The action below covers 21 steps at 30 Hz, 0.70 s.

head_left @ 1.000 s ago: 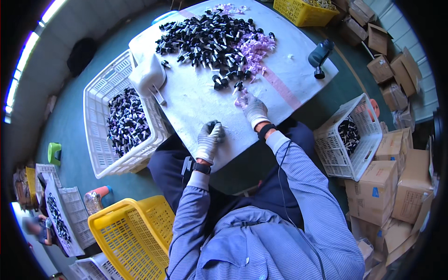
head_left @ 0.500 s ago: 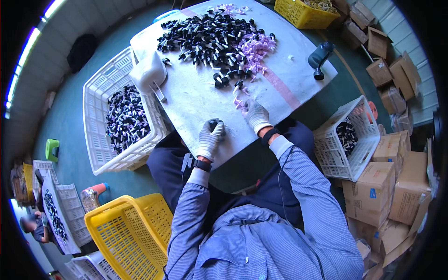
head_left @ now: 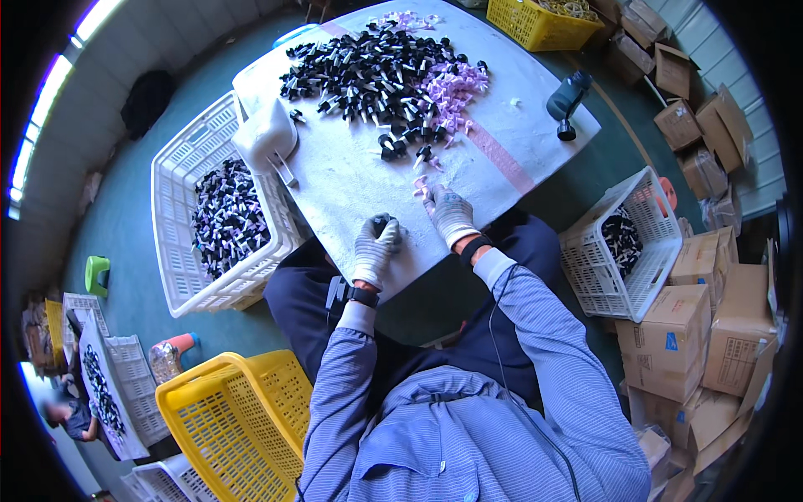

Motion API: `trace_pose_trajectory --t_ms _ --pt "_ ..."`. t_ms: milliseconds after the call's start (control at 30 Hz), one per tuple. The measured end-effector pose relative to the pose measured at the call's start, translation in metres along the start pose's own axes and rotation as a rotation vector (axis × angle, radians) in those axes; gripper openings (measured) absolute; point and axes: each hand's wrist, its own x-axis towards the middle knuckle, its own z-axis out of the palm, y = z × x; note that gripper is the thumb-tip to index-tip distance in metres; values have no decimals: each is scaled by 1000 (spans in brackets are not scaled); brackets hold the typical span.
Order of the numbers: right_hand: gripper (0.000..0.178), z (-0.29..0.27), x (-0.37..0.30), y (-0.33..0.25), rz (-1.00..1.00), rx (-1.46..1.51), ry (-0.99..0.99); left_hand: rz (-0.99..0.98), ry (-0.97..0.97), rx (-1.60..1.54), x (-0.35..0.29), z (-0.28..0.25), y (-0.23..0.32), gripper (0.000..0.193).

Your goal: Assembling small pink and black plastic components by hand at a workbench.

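Note:
My left hand [head_left: 373, 251], in a white knit glove, is closed around a black plastic part [head_left: 381, 222] near the front edge of the white table [head_left: 335, 194]. To its right, my gloved right hand [head_left: 452, 216] has its fingertips together at a small pink plastic piece [head_left: 420, 186]; whether they grip it is hard to make out. Just beyond them lies a black-headed part with a pale stem [head_left: 424, 156]. Farther back spreads a big pile of such black parts [head_left: 360, 79], with a heap of small pink pieces [head_left: 452, 88] along its right side.
A white scoop [head_left: 266, 138] rests at the table's left edge, and a dark green tool [head_left: 569, 102] stands at the right. White crates [head_left: 188, 289] of parts flank the table. A yellow basket [head_left: 201, 393] sits lower left; cartons [head_left: 665, 330] are stacked right. Another person [head_left: 75, 417] works far left.
My right hand has shifted slightly left and nearer to me, with its fingertips still at the pink pieces. My left hand stays almost in place around the black part.

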Motion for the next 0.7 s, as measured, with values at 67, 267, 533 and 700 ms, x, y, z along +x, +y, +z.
trace_pose_trajectory --t_ms 67,267,533,700 --pt "28 2 0 6 -31 -1 56 5 -13 -6 0 2 1 31" --pt "29 4 1 4 -25 25 35 -9 -13 -1 -1 0 1 31" --pt "30 -3 5 -5 -17 -112 -61 21 -28 -10 -1 1 1 33" --pt "36 8 -3 5 -127 -217 32 -11 -10 -74 2 6 2 31"
